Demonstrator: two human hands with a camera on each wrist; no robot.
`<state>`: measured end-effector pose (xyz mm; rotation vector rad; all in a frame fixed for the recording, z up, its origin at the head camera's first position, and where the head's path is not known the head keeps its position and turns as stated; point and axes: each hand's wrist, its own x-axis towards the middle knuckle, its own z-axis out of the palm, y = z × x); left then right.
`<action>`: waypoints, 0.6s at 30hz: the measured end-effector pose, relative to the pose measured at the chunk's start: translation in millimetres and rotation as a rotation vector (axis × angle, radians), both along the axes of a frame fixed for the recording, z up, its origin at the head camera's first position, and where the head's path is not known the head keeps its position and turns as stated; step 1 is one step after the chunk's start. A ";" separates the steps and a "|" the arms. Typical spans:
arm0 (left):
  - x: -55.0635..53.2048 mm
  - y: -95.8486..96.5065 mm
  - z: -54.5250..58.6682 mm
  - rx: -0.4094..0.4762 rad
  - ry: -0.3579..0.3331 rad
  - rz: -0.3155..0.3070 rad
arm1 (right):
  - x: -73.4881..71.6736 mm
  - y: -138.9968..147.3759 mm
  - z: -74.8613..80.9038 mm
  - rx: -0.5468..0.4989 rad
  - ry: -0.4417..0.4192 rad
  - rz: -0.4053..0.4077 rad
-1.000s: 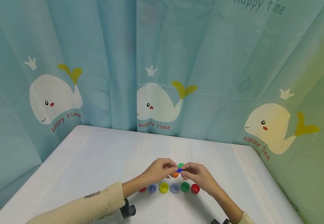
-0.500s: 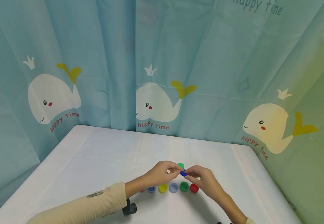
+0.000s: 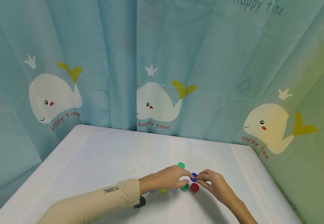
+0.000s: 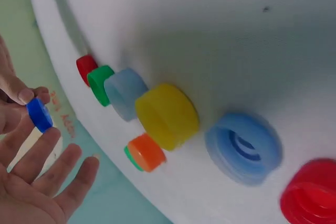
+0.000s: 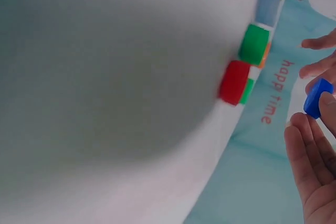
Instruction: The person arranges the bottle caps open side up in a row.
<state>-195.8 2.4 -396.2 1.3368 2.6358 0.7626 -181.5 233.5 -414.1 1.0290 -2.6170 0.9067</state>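
A blue bottle cap (image 3: 193,177) is up between my two hands, above the table. My right hand (image 3: 215,185) pinches it between thumb and fingers; in the right wrist view the thumb lies on the blue cap (image 5: 318,98). My left hand (image 3: 173,178) reaches in from the other side, its index fingertip at the cap's edge and its thumb held apart. In the left wrist view, the left hand's fingers (image 4: 73,182) are straight and spread. Below stand a green cap (image 3: 185,187) and a red cap (image 3: 194,187).
The row of caps continues with a light blue cap (image 4: 126,93), a yellow cap (image 4: 167,116), a swirl-marked blue cap (image 4: 244,148) and another red cap (image 4: 310,192). Behind them are an orange cap (image 4: 147,152) and a bright green cap (image 3: 181,165). A whale-print curtain (image 3: 162,62) borders the white table (image 3: 108,155).
Both hands have moved right and slightly nearer with the blue bottle cap. My left thumb has come away from it, and my left hand now covers more of the row's left part.
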 end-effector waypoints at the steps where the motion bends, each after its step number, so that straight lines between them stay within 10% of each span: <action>1: 0.2 2.7 0.3 -0.026 0.002 -0.006 | 0.5 2.5 -1.4 0.003 0.020 0.011; 18: -0.1 46.5 -3.0 -0.223 0.016 -0.072 | 8.3 35.4 -14.3 0.077 0.070 0.035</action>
